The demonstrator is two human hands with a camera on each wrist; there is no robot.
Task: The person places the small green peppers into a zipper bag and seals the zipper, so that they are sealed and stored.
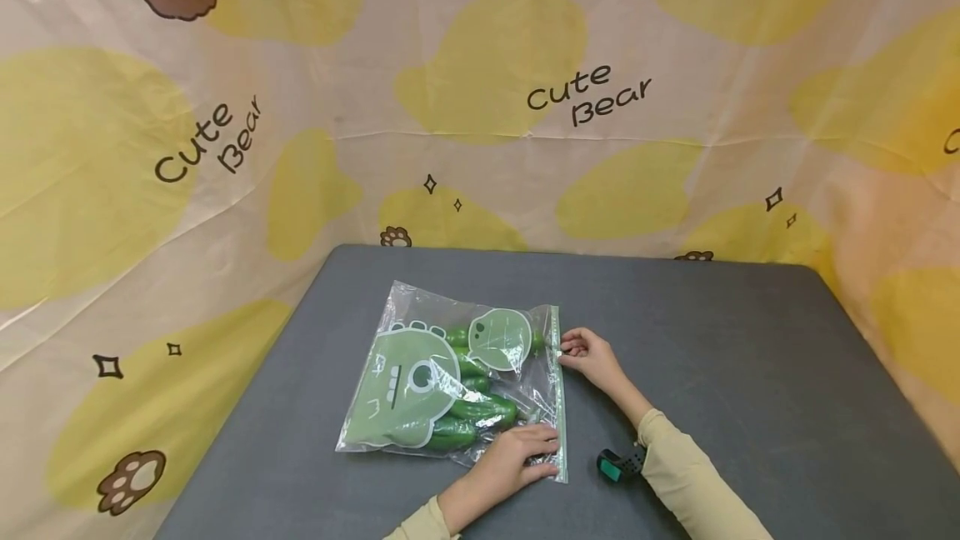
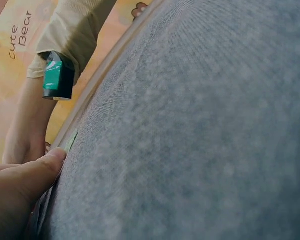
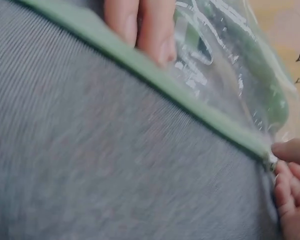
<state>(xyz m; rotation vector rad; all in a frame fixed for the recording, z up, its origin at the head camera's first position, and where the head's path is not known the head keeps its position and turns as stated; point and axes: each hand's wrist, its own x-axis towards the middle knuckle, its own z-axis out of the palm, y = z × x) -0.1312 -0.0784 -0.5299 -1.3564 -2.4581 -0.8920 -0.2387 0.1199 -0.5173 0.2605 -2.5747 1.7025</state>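
A clear zip bag (image 1: 408,307) printed with a green cartoon animal lies flat on the table, several glossy long green vegetables (image 1: 480,408) inside. Its green zip strip (image 1: 562,407) runs along the right side. My right hand (image 1: 596,359) is at the far part of that strip; in the right wrist view its thumb and curled index finger pinch a small slider (image 3: 270,161) on the strip. My left hand (image 1: 513,458) rests on the bag's near right corner, fingers extended and pressing beside the strip. The left thumb (image 2: 45,172) lies along the bag's edge.
The grey table (image 1: 712,340) reaches back to a patterned cloth wall (image 1: 480,82) on the far and left sides. A black and green device (image 1: 618,465) is strapped to the right wrist, above the table.
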